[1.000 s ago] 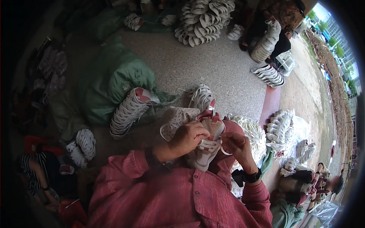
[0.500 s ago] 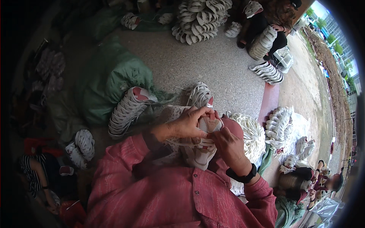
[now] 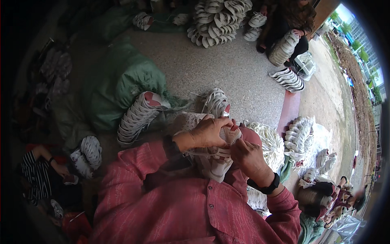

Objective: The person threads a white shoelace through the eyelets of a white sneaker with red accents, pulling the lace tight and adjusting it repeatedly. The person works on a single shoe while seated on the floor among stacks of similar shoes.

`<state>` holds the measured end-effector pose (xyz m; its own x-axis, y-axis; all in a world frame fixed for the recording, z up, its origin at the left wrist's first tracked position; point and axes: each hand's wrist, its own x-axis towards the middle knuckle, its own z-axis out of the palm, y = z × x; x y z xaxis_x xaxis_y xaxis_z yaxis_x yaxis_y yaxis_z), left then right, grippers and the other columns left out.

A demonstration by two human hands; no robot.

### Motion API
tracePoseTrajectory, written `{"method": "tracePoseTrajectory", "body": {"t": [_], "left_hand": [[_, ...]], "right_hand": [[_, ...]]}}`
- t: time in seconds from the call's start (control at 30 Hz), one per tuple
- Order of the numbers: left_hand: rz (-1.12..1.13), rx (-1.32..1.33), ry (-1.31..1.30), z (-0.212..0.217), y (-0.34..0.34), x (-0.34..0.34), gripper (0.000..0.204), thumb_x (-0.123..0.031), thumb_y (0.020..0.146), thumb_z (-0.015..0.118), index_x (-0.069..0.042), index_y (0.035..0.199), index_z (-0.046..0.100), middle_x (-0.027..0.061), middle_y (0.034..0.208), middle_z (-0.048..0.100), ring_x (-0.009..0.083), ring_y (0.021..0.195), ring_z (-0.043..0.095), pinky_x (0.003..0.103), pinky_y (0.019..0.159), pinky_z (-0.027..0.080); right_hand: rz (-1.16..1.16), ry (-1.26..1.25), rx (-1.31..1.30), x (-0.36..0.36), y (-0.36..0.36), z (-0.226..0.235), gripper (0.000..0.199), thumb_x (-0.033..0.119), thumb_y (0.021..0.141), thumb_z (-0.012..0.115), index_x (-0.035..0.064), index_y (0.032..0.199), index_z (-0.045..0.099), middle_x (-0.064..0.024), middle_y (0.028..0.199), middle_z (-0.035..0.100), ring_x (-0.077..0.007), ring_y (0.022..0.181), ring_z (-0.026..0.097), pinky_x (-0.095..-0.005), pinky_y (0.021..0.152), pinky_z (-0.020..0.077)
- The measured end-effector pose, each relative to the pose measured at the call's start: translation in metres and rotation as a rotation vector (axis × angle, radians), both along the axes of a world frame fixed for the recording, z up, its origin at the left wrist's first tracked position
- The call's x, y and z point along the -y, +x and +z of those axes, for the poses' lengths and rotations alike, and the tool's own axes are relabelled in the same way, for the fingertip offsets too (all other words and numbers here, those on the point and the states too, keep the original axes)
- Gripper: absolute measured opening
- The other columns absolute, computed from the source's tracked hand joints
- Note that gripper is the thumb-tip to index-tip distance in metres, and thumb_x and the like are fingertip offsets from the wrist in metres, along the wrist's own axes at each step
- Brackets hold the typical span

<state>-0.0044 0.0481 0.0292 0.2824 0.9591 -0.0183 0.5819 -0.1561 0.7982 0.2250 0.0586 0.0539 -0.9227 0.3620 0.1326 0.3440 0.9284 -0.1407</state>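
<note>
A person in a red shirt held a white shoe in the lap, the left hand closed over its top while the fingers of the right hand pinched at its lace area. Judging by the stacks, much work looked done: nested white shoes stood in a row beside a green sack, a pile lay across the grey floor, and more sat to the right. The shoe in hand appeared unfinished. No labels or signs were legible.
</note>
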Motion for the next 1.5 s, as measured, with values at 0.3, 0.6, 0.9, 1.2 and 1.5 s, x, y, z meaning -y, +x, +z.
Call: {"method": "tracePoseTrajectory", "body": {"t": [0.3,0.6,0.9,1.2,1.5], "left_hand": [[-0.042,0.426,-0.175,-0.029,-0.007,-0.002,0.057,-0.013,0.069,0.087,0.0,0.118,0.06,0.0045,0.111,0.064,0.0118,0.107,0.059,0.028,0.095,0.047],[-0.133,0.484,-0.427,-0.012,-0.029,-0.005,0.043,-0.031,0.09,0.079,0.0,0.115,0.064,0.0032,0.109,0.065,0.0113,0.108,0.058,0.029,0.094,0.046],[-0.153,0.333,-0.349,-0.008,-0.02,-0.017,0.043,-0.04,0.093,0.073,0.001,0.108,0.067,0.0078,0.104,0.066,0.0149,0.106,0.057,0.031,0.094,0.045],[-0.149,0.136,-0.232,0.002,-0.016,-0.012,0.066,-0.037,0.075,0.086,0.002,0.124,0.063,0.0152,0.118,0.068,0.0232,0.113,0.063,0.034,0.098,0.047],[-0.101,0.068,-0.07,0.006,-0.002,0.002,0.072,-0.031,0.069,0.087,-0.001,0.13,0.062,0.0176,0.11,0.072,0.0277,0.105,0.069,0.036,0.095,0.051]], "right_hand": [[-0.066,-0.003,-0.071,0.003,-0.007,-0.007,0.017,0.011,0.075,0.066,0.006,0.092,0.064,-0.0086,0.091,0.055,-0.0247,0.077,0.064,-0.0378,0.062,0.051],[-0.321,0.224,-0.19,-0.041,0.053,0.056,0.009,-0.001,0.075,0.069,0.0034,0.077,0.061,-0.0113,0.082,0.058,-0.0289,0.065,0.059,-0.0366,0.057,0.0459],[-1.044,-0.883,-1.714,-0.109,0.311,-0.082,0.018,0.019,0.099,0.061,0.0125,0.083,0.056,0.0059,0.064,0.039,-0.0034,0.055,0.035,-0.0214,0.051,0.0297],[-1.002,-0.508,-0.765,-0.048,0.18,-0.158,0.036,0.015,0.102,0.055,-0.0008,0.134,0.061,-0.007,0.096,0.073,-0.004,0.061,0.051,-0.0217,0.05,0.0398],[-0.563,-0.737,-0.591,0.024,0.033,-0.009,0.023,-0.002,0.091,0.067,0.0071,0.112,0.069,-0.0067,0.091,0.075,-0.0156,0.065,0.067,-0.0272,0.057,0.0516]]}}
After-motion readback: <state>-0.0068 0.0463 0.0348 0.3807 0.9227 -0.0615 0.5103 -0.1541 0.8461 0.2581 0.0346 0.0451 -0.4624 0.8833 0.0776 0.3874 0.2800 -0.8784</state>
